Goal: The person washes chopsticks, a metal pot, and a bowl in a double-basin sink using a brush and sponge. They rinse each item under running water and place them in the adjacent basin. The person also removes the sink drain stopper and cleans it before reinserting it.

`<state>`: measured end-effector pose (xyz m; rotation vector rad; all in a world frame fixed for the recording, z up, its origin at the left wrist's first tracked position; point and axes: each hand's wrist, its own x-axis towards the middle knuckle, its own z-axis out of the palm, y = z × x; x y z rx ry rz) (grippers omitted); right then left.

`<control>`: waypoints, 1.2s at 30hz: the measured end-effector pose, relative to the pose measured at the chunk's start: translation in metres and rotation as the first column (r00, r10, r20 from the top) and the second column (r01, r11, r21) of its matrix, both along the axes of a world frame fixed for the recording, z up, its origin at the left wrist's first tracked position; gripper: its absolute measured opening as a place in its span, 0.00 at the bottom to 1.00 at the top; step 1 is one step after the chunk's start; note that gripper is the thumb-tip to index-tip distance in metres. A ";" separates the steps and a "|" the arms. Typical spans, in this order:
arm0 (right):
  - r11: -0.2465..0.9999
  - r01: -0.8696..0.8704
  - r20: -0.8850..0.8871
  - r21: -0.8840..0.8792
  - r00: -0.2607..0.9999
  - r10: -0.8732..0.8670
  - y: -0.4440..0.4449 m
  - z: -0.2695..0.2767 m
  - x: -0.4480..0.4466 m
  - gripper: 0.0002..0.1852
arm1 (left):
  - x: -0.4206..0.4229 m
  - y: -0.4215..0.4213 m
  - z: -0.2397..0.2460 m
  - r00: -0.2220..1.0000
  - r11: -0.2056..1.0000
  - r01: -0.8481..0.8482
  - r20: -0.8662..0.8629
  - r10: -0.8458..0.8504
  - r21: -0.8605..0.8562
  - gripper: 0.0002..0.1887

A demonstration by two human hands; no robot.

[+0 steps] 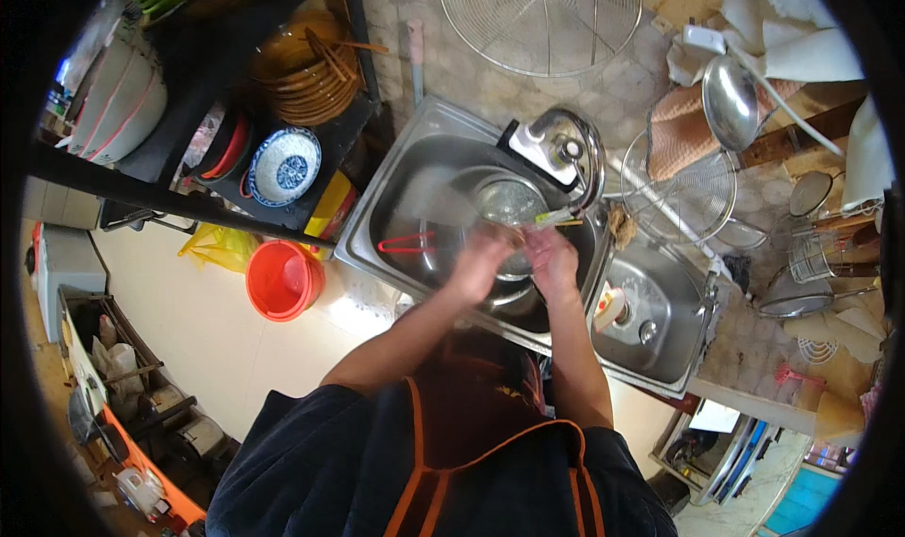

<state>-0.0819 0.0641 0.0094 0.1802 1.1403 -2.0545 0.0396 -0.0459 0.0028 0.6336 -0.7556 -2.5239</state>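
Observation:
Both hands are over the large bowl of a stainless steel sink, below the curved chrome faucet. Motion blurs my left hand, and its fingers come close to my right hand. Whether either one grips something is unclear. Just above the right fingers is a small yellow-green piece that I cannot identify. Beneath the hands, a round metal basin holds what looks like water, partly hidden by them. A red-handled utensil lies in the sink to the left.
A smaller sink bowl adjoins on the right, with a wire strainer behind it. A black shelf on the left carries a blue-and-white bowl and stacked brown dishes. On the floor stands a red bucket.

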 end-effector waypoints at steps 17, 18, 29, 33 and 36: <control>0.093 0.624 0.122 0.776 -0.294 0.948 -0.021 -0.100 -0.046 0.11 | 0.090 -0.063 0.101 0.999 0.994 0.033 -0.001 -0.033 0.099 0.19; 0.064 0.604 0.161 0.794 -0.310 0.937 -0.018 -0.101 -0.048 0.13 | 0.096 -0.070 0.116 0.999 0.998 0.013 -0.052 -0.010 0.060 0.21; 0.463 0.394 -0.387 0.794 -0.259 0.885 0.011 -0.018 -0.020 0.13 | 0.124 -0.213 0.231 0.761 0.654 -0.308 0.233 0.605 -0.691 0.18; 0.605 0.365 -0.541 0.708 -0.271 0.796 0.010 0.012 -0.006 0.11 | 0.117 -0.274 0.232 0.432 0.092 0.288 0.215 0.876 -0.953 0.18; 0.599 0.339 -0.554 0.725 -0.228 0.800 0.016 0.023 -0.001 0.11 | 0.110 -0.304 0.224 0.369 -0.100 0.516 0.116 0.922 -0.850 0.19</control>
